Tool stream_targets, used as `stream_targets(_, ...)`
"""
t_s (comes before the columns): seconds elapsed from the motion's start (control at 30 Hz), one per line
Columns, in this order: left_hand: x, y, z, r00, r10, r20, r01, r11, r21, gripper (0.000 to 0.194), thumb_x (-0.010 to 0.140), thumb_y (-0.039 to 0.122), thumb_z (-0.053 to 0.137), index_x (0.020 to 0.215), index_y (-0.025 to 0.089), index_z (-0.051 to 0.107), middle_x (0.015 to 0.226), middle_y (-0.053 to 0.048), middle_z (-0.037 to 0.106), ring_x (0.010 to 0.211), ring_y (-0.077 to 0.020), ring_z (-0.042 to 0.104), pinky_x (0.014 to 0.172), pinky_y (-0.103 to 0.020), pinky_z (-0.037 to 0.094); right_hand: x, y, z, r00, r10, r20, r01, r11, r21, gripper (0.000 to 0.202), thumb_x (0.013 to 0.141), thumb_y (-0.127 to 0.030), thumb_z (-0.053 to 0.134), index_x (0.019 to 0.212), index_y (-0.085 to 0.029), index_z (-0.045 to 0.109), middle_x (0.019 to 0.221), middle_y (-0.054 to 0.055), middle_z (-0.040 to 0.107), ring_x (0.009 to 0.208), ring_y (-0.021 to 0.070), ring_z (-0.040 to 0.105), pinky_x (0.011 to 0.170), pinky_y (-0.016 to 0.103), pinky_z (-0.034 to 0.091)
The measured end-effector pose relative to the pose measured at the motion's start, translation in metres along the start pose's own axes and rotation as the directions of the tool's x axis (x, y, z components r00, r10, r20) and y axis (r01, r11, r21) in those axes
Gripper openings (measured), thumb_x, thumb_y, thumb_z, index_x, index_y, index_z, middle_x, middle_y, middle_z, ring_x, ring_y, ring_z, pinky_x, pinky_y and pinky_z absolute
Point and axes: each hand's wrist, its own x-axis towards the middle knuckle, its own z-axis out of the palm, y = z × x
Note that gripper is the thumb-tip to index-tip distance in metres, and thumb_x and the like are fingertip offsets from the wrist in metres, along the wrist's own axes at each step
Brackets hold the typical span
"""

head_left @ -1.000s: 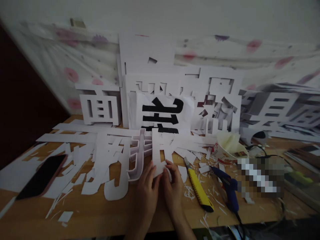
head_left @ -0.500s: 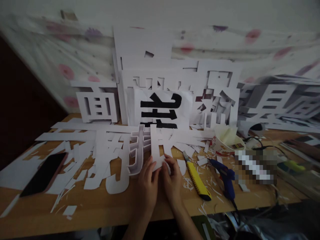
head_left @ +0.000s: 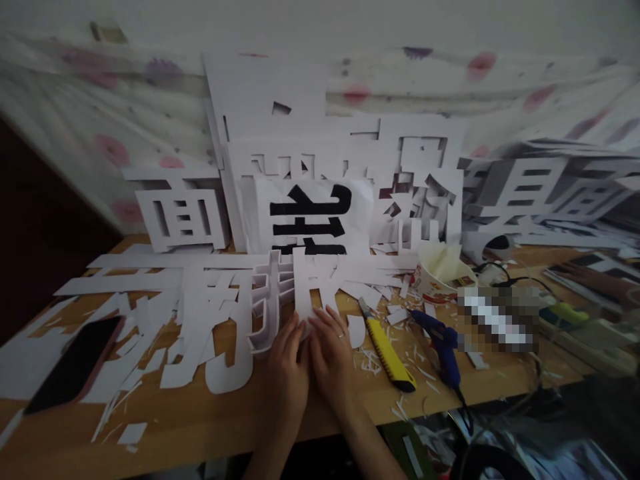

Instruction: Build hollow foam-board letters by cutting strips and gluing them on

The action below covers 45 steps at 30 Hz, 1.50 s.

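A flat white cut-out board piece (head_left: 303, 283) lies in front of me, its near end between my hands. The fingers of my left hand (head_left: 289, 367) are closed on the left side of that end. My right hand (head_left: 331, 357) lies against the right side, its fingers together and bent over the edge; what is under them is hidden. Just left of the piece stands a white character part with raised side walls (head_left: 273, 307), close to my left fingers. A yellow utility knife (head_left: 387, 353) lies to the right of my right hand, blade pointing away.
A blue glue gun (head_left: 443, 343) and a paper bowl (head_left: 440, 280) are at right. A phone (head_left: 75, 367) rests on scraps at left. White cut-out characters (head_left: 183, 220) and a black-printed sheet (head_left: 360, 220) stand behind. Another person's hand (head_left: 590, 277) is at far right.
The view has shifted slightly to the right. My right hand has turned flatter, its fingers now reaching over the piece's near end towards my left hand.
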Motion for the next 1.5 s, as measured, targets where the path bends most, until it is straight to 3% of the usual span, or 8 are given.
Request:
stream_targets(0.23,0.002,0.012,-0.009,0.993,-0.085,0.087,0.086,0.996,-0.008,0.045,0.096,0.019,0.051,0.14,0.019,0.048,0.132,-0.014,0.066,0.122,-0.0236,0.064,0.098,-0.042,0.058,-0.002,-0.001,-0.004,0.986,-0.083,0.147,0.097,0.991,-0.093,0.032,0.095,-0.012,0.048,0.12,-0.023,0.063,0.126,0.006,0.068,0.137,0.0281,0.043,0.108,0.057,0.043)
stream_targets(0.4,0.004,0.015,-0.06,0.987,0.029,0.158,-0.042,0.996,0.075,0.039,0.093,0.014,0.053,0.131,0.023,0.057,0.131,-0.009,0.068,0.119,-0.0201,0.065,0.1,-0.036,0.056,0.0,0.002,-0.002,0.981,-0.093,0.167,0.108,0.991,-0.08,0.027,0.097,-0.014,0.049,0.117,-0.022,0.065,0.125,0.008,0.068,0.136,0.029,0.043,0.106,0.057,0.043)
stream_targets(0.57,0.006,-0.049,-0.144,0.989,-0.149,-0.028,0.145,0.877,0.458,0.03,0.093,0.025,0.051,0.119,0.019,0.064,0.118,-0.012,0.073,0.109,-0.0271,0.069,0.095,-0.045,0.057,0.002,0.003,-0.001,0.982,-0.102,0.16,0.115,0.991,-0.073,0.024,0.099,-0.016,0.048,0.116,-0.022,0.064,0.124,0.009,0.067,0.135,0.0285,0.043,0.105,0.056,0.045)
stream_targets(0.73,0.004,-0.113,-0.185,0.923,-0.321,0.211,0.141,0.794,0.591,0.047,0.086,0.039,0.053,0.126,0.015,0.059,0.13,-0.017,0.066,0.122,-0.0344,0.061,0.103,-0.055,0.048,0.002,0.003,0.0,0.984,-0.117,0.137,0.126,0.99,-0.062,0.024,0.099,-0.016,0.049,0.115,-0.021,0.065,0.122,0.01,0.068,0.133,0.0291,0.045,0.102,0.056,0.047)
stream_targets(1.0,0.003,-0.112,-0.194,0.95,-0.264,0.165,0.142,0.839,0.525,0.037,0.087,0.045,0.053,0.111,0.021,0.067,0.108,-0.011,0.067,0.101,-0.029,0.067,0.091,-0.047,0.057,-0.001,0.004,-0.001,0.986,-0.076,0.145,0.082,0.996,-0.037,0.026,0.099,-0.018,0.049,0.118,-0.024,0.065,0.125,0.008,0.068,0.135,0.0299,0.044,0.105,0.06,0.044)
stream_targets(1.13,0.01,-0.097,-0.193,0.959,-0.257,0.121,0.179,0.878,0.445,0.034,0.089,0.047,0.052,0.111,0.023,0.065,0.11,-0.008,0.062,0.107,-0.0277,0.064,0.095,-0.047,0.055,-0.001,0.003,-0.001,0.985,-0.077,0.154,0.084,0.996,-0.039,0.028,0.099,-0.016,0.048,0.12,-0.024,0.064,0.126,0.008,0.067,0.135,0.0292,0.044,0.105,0.059,0.045)
stream_targets(1.37,0.026,-0.023,-0.112,0.99,-0.136,0.023,0.128,0.969,0.213,0.033,0.095,0.038,0.053,0.125,0.025,0.054,0.121,-0.009,0.055,0.115,-0.024,0.058,0.097,-0.041,0.054,-0.001,0.001,-0.001,0.988,-0.068,0.136,0.074,0.996,-0.038,0.026,0.098,-0.015,0.049,0.117,-0.023,0.065,0.126,0.008,0.068,0.135,0.0291,0.045,0.102,0.056,0.048)
stream_targets(1.5,0.017,-0.017,-0.07,0.991,-0.088,0.096,0.058,0.96,0.274,0.027,0.095,0.036,0.054,0.12,0.024,0.056,0.115,-0.009,0.058,0.11,-0.0284,0.058,0.096,-0.052,0.052,-0.001,0.003,-0.002,0.986,-0.093,0.136,0.1,0.994,-0.047,0.03,0.097,-0.012,0.049,0.12,-0.024,0.064,0.126,0.007,0.068,0.135,0.0291,0.045,0.102,0.056,0.049)
